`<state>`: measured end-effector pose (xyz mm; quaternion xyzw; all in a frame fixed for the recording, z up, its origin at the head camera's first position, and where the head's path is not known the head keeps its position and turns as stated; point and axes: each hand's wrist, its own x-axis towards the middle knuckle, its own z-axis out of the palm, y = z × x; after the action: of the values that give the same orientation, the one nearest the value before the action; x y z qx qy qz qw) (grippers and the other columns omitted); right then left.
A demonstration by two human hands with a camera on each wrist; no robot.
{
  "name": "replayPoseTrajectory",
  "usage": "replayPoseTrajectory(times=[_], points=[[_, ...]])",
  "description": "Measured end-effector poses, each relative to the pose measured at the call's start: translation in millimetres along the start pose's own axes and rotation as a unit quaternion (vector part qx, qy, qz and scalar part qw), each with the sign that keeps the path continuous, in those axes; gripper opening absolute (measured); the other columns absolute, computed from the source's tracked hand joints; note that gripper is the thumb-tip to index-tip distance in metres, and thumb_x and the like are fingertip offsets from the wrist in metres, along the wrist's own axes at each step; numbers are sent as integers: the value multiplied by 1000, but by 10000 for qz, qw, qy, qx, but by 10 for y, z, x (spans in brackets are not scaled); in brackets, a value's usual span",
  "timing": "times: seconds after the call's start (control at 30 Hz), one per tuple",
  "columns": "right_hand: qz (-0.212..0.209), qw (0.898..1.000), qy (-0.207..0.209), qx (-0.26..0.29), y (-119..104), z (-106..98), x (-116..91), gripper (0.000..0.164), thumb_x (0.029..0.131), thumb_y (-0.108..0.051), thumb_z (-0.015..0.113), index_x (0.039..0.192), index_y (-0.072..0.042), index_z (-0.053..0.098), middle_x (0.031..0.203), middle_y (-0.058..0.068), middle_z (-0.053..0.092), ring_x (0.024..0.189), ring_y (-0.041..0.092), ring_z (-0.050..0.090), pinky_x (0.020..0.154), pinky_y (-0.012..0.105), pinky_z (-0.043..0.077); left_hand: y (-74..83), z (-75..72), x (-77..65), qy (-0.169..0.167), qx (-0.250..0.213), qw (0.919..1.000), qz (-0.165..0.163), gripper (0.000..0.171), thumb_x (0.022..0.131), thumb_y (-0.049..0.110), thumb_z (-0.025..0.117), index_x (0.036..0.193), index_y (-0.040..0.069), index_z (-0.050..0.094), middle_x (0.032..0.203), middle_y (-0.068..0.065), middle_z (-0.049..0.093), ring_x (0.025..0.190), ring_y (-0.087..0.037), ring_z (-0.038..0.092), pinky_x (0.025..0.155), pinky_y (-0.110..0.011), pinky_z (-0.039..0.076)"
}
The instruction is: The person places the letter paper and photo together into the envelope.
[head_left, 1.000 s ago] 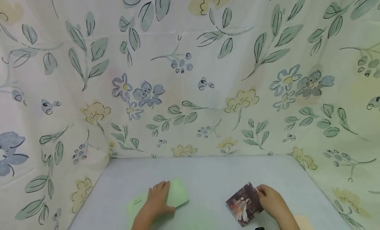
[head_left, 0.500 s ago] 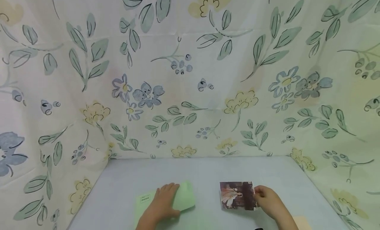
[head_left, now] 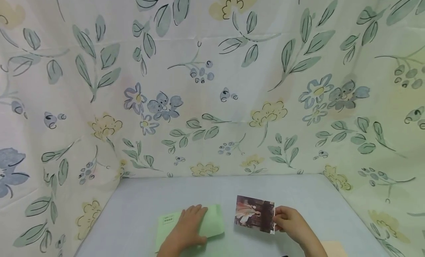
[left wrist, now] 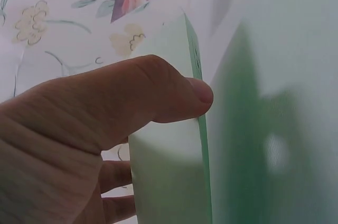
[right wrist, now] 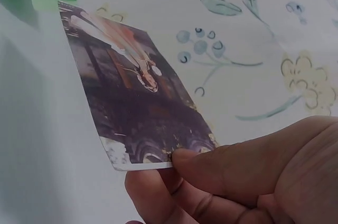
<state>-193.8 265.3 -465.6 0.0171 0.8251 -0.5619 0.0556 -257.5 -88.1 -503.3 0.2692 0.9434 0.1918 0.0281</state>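
My left hand (head_left: 189, 229) grips a light green paper envelope (head_left: 213, 221) low over the table, with a small printed label near its left corner. In the left wrist view, the thumb lies across the near face of the envelope (left wrist: 171, 174) and the fingers are behind it. To the right, my right hand (head_left: 293, 222) pinches a photo card (head_left: 254, 214) by its right edge between thumb and fingers. The card (right wrist: 140, 97) shows a figure in a pale pink gown on a dark background. It is held tilted, its free end pointing toward the envelope.
A pale grey-blue table (head_left: 265, 185) spreads under both hands. Behind and beside it hangs a floral cloth (head_left: 199, 102). A peach-coloured sheet (head_left: 333, 246) lies by the right forearm. A small dark object (head_left: 284, 256) shows at the bottom edge.
The right hand has turned the photo card from a slant to nearly sideways and brought it left. The left hand and the envelope have shifted right, narrowing the gap between card and envelope.
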Motion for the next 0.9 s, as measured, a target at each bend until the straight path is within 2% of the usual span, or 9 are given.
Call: replayPoseTrajectory(times=[0.17, 0.53, 0.77, 0.9], points=[[-153, 9994, -253, 179, -10, 54, 2, 13, 91, -4, 54, 96, 8, 55, 78, 9, 64, 69, 23, 60, 65, 42, 54, 52, 19, 3, -31, 124, 9999, 46, 90, 60, 34, 77, 139, 12, 42, 143, -13, 39, 132, -37, 32, 107, -60, 20], [-218, 9992, -307, 103, -75, 73, 21, 14, 91, -2, 52, 99, 9, 56, 79, 9, 64, 70, 24, 60, 65, 42, 54, 152, -4, 19, 171, 294, 9986, 396, 92, 60, 39, 78, 140, 12, 41, 143, -14, 40, 131, -36, 34, 106, -59, 23], [-209, 9986, -452, 192, -77, 106, 16, 18, 90, -4, 54, 100, 10, 57, 80, 10, 65, 71, 24, 62, 65, 44, 54, 218, 6, 21, -1, 182, 9990, 405, 93, 61, 42, 79, 141, 14, 41, 144, -13, 38, 132, -34, 32, 107, -57, 23], [-309, 9980, -546, 109, -79, 120, 14, 22, 90, -7, 56, 102, 11, 60, 81, 10, 66, 69, 24, 62, 64, 43, 54, 245, 25, 8, 71, 261, 9985, 472, 93, 61, 42, 79, 141, 13, 41, 144, -14, 38, 132, -35, 33, 107, -57, 23]])
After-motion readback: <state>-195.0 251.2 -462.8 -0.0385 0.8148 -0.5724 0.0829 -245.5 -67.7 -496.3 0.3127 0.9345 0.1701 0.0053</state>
